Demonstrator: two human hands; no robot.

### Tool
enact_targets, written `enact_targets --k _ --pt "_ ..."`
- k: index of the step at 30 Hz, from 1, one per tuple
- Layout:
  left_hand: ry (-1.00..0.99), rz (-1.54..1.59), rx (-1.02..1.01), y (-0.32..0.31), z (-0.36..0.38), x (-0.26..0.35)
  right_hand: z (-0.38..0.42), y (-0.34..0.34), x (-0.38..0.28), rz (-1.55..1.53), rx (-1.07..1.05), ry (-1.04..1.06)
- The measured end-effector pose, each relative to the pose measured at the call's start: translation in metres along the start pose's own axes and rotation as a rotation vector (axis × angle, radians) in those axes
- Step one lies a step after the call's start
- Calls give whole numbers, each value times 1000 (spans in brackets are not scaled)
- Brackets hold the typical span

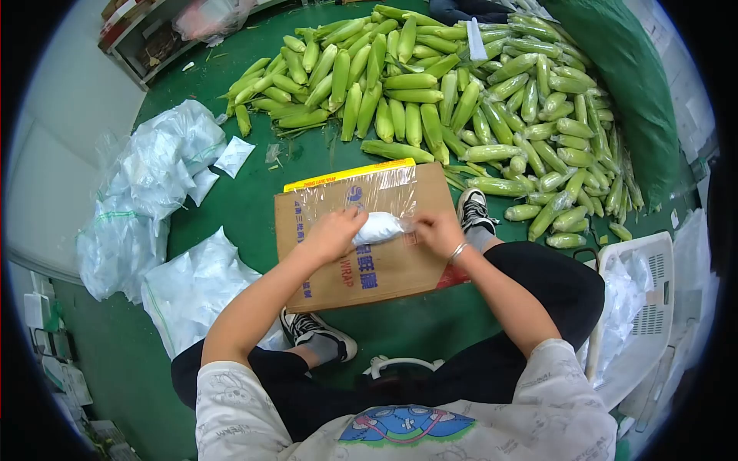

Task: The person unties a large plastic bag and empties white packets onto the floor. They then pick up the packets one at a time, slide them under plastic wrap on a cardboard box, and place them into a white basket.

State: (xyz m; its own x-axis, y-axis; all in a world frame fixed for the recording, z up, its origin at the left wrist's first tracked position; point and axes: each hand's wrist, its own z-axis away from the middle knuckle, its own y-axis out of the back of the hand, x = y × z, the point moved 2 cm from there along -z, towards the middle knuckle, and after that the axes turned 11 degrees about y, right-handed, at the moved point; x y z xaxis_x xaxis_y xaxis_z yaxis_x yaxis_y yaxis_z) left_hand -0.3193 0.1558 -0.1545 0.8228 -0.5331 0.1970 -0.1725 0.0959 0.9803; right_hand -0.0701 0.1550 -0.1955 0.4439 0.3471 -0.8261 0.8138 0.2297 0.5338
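A plump white pouch (378, 228) lies on top of a cardboard box (330, 269), partly covered by clear cling film (392, 192). The film stretches from the yellow strip (350, 176) along the box's far edge down to the pouch. My left hand (338, 233) is curled closed at the left end of the pouch, its fingertips against the film. At the opposite end, my right hand (437, 232) pinches the gathered film, just off the pouch. Blue and red print shows on the box beneath.
Past the box, a big heap of green corn cobs (361, 77) covers the floor; film-wrapped cobs (553, 146) lie to the right. Plastic bags of white pouches (161, 154) stand at left, with one loose pouch (234, 157). A white basket (634, 307) is at right.
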Motion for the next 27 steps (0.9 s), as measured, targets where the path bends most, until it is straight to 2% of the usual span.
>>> enact_targets --k 1,4,6,7,8,9,10,11,13,14,16,17,18,19,20,21,22,23,25,26,27 --pt "0 0 2 4 3 1 -3 19 -3 -15 182 -104" --pt "27 86 27 15 21 18 -16 38 -31 -25 242 -127" --pt "-68 34 -50 17 34 42 -26 14 -76 -27 231 -38" --pt "-58 36 -52 21 39 45 -20 -12 -88 112 84 59" --pt "-44 122 -142 23 44 45 -2 -34 -108 336 -4 183" --pt "-28 210 -233 23 51 46 22 -41 -130 448 -180 222" --pt "-45 333 -227 8 58 33 48 -42 -146 323 -311 265" --pt "-38 335 -223 9 60 32 65 -45 -144 323 -317 269" --pt "82 624 -708 6 61 31 94 -50 -140 621 -280 586" --pt "47 574 -819 -11 57 29 105 -58 -123 619 -290 584" --pt "69 545 -853 -41 48 33 108 -74 -90 870 -353 583" --pt "91 508 -891 -53 44 33 109 -73 -87 870 -352 587" --pt "11 450 -700 -38 48 47 104 -67 -96 840 -476 498" --pt "14 452 -702 -22 55 55 100 -61 -102 805 -603 405" --pt "-15 169 -370 -5 60 64 93 -56 -102 796 -620 398" --pt "-42 -115 -39 12 66 73 82 -53 -98 691 -797 299" --pt "-13 -127 60 25 71 77 66 -51 -94 581 -956 201" --pt "-18 -134 53 28 75 80 43 -46 -93 573 -949 201" --pt "210 183 -244 16 89 92 6 -38 -90 545 -1196 268" --pt "157 62 -27 9 89 95 -13 -44 -68 510 -1244 319" --pt "161 62 -25 3 80 91 -33 -42 -55 512 -1246 323"
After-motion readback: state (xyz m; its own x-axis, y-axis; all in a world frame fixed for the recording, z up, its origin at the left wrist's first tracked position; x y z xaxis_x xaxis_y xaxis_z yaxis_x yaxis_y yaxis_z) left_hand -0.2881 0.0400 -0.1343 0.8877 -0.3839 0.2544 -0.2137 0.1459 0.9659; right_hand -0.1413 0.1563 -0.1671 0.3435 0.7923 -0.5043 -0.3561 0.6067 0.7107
